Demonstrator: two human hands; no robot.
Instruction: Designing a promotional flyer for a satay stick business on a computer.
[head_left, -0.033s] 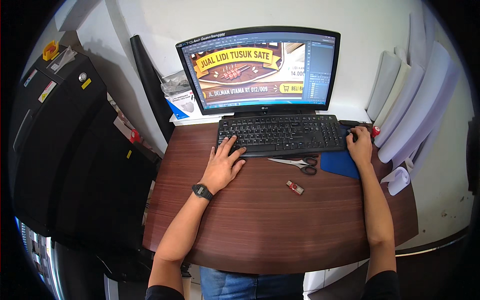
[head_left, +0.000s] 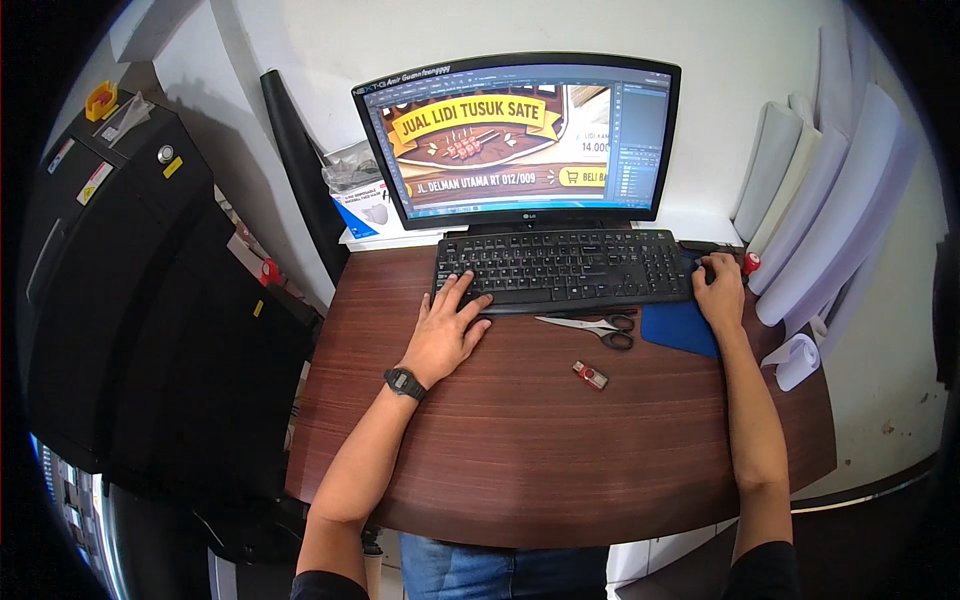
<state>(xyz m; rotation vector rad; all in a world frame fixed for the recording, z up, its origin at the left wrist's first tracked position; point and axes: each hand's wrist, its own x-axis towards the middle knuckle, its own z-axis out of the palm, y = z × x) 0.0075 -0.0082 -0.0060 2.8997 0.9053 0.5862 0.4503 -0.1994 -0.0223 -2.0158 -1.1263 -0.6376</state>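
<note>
My left hand (head_left: 443, 330) rests with spread fingers on the lower left keys of a black keyboard (head_left: 610, 272). A black digital watch (head_left: 404, 382) is on that wrist. At the keyboard's right end, my right hand (head_left: 720, 295) curls over a dark computer mouse, which is mostly hidden beneath it. Under this hand lies a blue mouse pad (head_left: 678, 328). Behind the keyboard a monitor (head_left: 520, 150) displays a brown and yellow food banner in an editing program. Scissors with black handles (head_left: 617, 331) lie just below the keyboard, and a red and silver USB stick (head_left: 591, 375) lies nearer me.
Both forearms cross the dark wooden desk (head_left: 540, 460). A small red-topped object (head_left: 751, 263) stands beside my right hand. White paper rolls (head_left: 835, 220) lean at the right. Behind the desk's left side is a mask box (head_left: 368, 212). A large black machine (head_left: 150, 290) fills the left.
</note>
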